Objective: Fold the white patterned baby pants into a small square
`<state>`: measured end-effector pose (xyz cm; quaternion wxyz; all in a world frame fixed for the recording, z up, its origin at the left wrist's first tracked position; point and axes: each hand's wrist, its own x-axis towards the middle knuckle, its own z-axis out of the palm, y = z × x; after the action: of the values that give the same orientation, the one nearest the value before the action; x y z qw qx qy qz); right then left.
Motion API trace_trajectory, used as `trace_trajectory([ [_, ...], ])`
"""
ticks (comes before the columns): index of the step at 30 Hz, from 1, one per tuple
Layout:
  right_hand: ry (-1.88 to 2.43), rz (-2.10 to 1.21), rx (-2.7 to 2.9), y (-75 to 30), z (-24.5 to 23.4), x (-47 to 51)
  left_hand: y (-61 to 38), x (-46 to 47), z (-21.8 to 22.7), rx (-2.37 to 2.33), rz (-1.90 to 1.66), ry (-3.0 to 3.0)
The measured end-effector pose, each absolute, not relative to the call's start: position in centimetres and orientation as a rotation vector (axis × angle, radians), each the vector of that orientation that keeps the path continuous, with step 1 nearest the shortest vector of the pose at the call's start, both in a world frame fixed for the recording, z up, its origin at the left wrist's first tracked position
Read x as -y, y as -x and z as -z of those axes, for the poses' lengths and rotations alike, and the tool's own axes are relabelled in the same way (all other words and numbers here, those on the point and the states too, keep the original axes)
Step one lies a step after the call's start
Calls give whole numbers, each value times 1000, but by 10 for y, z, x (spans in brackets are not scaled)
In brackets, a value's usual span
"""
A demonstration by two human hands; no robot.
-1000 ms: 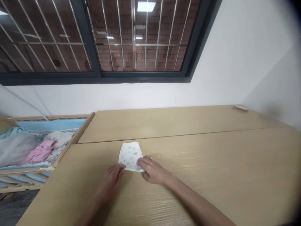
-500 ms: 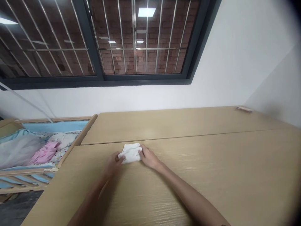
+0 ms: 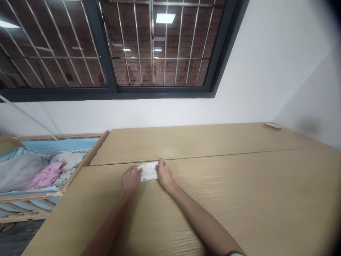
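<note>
A small folded white cloth (image 3: 148, 171) with a faint print lies on the wood-grain board (image 3: 226, 199), just in front of a seam in it. My left hand (image 3: 131, 178) grips the cloth's left edge, thumb on the near face and fingers curled toward the far side. At the opposite end, my right hand (image 3: 164, 175) pinches the right edge between thumb and fingers. Both forearms reach in from the bottom of the view. The far edge of the cloth is partly hidden by my fingertips.
To the left stands a wooden crib (image 3: 77, 174) holding a pink cloth (image 3: 48, 174) and pale bedding. A barred window (image 3: 162, 94) is above the white wall. Near the right corner lies a small flat pale object (image 3: 273, 126).
The cloth's raised back flap no longer shows, and it now looks like one neat rectangle. My left hand has turned, its fingers moving up to the cloth's far side. The view has shifted slightly.
</note>
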<state>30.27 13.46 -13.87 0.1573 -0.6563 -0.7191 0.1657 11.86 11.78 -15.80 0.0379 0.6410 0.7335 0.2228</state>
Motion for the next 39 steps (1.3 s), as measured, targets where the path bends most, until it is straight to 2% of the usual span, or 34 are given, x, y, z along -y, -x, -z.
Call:
trace_trajectory([
  [3,1807,-299,2067,-302,133,-131,-122,-113,156,-2252,-785,-2026],
  [6,1490,-80,2216,-300,132,-125,-136,-104,161,-2102,-883,-2186],
  [10,1146,-86,2543,-299,143,-122,-157,-94,180,-1787,-892,-2469],
  [14,1184,-132,2616,-300,155,-126,-155,-95,195,-1776,-837,-2508],
  [27,1358,-261,2513,-331,155,-123,-126,-86,204,-1921,-794,-2581],
  [33,1175,-154,2558,-333,143,-115,-123,-87,190,-1737,-764,-2746],
  [39,1174,-315,2594,-340,149,-124,-121,-94,195,-1675,-656,-2635],
])
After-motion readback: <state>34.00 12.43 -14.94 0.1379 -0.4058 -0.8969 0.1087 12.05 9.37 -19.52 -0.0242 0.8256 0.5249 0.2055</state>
